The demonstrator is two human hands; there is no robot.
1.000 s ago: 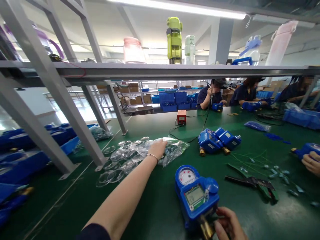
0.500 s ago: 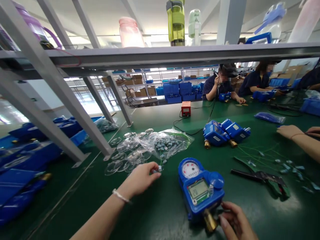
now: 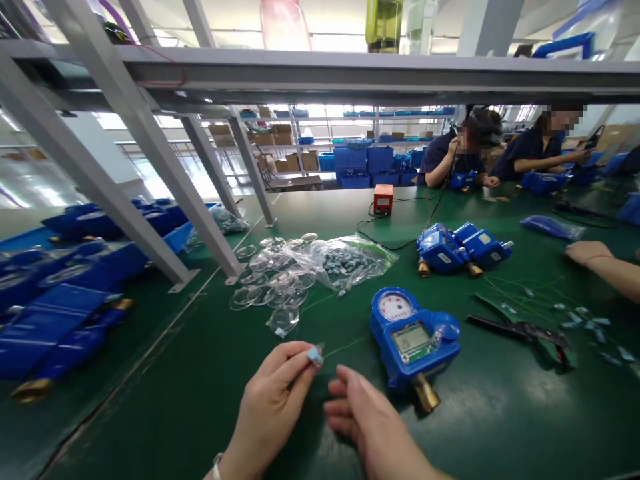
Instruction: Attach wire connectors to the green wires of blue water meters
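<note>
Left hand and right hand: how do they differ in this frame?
The left hand pinches a small blue tag, while the right hand is open, with nothing visible in its grasp. A pale bracelet shows at the left hand's wrist; none shows on the right hand. The right hand is nearer the meter than the left hand. Both are bare and over the green table.

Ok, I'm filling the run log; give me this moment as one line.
left hand: holds light-blue wire seal | right hand: open, near blue water meter
</note>
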